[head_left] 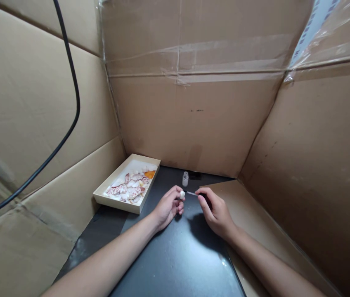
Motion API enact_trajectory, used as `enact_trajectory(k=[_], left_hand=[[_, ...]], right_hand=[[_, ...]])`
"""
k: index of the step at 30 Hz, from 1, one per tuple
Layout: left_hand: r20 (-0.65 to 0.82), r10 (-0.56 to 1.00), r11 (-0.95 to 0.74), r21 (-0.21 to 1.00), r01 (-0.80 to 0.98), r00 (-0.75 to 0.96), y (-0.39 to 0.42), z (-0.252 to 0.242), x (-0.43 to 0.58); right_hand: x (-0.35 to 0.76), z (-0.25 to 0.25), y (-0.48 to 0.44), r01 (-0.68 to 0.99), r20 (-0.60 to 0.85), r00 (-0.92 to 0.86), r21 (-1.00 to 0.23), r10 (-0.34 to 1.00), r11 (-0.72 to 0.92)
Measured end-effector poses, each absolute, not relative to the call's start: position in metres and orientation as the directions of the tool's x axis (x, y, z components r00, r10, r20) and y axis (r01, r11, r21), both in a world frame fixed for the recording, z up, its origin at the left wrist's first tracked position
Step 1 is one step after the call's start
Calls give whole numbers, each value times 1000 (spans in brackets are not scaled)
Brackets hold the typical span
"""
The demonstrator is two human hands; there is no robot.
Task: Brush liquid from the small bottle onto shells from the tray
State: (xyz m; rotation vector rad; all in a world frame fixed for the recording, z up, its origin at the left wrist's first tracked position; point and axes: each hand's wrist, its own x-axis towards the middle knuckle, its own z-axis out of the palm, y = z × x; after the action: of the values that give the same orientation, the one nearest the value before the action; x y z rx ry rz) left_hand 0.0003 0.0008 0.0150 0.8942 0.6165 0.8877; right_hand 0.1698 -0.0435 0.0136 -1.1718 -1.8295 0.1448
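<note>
My left hand (168, 209) pinches a small white shell (182, 195) between thumb and fingertips, above the dark tabletop. In my right hand (216, 211) is a thin small brush (191, 193) with a pale stem and a dark tip. That tip points left and meets or nearly meets the top of the shell; I cannot tell if they touch. The brush's handle end is mostly hidden by my fingers. Just beyond my hands stands a small clear glass bottle (185, 179), upright, with whitish contents or a label.
At the left, a shallow cream box (117, 204) holds several shells and an orange piece (149, 174). Cardboard walls (175, 119) enclose the dark table (169, 264). A flat cardboard sheet (240, 198) lies at the right. A black cable (77, 99) hangs at the left.
</note>
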Motion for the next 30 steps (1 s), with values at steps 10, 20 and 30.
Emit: enact_trajectory(k=[10,20,30], left_hand=[[-96,866,318,863,-392,491,0,14,1],[-84,873,300,869,-393,480,1,11,1],[-74,880,283,875,-393,469,1,11,2]], right_hand=[[170,13,-43,647,622,-140,-531,770,547],[170,14,-43,665,617,-137,-523,775,533],[170,12,-42,659,599,-160,-527,785,536]])
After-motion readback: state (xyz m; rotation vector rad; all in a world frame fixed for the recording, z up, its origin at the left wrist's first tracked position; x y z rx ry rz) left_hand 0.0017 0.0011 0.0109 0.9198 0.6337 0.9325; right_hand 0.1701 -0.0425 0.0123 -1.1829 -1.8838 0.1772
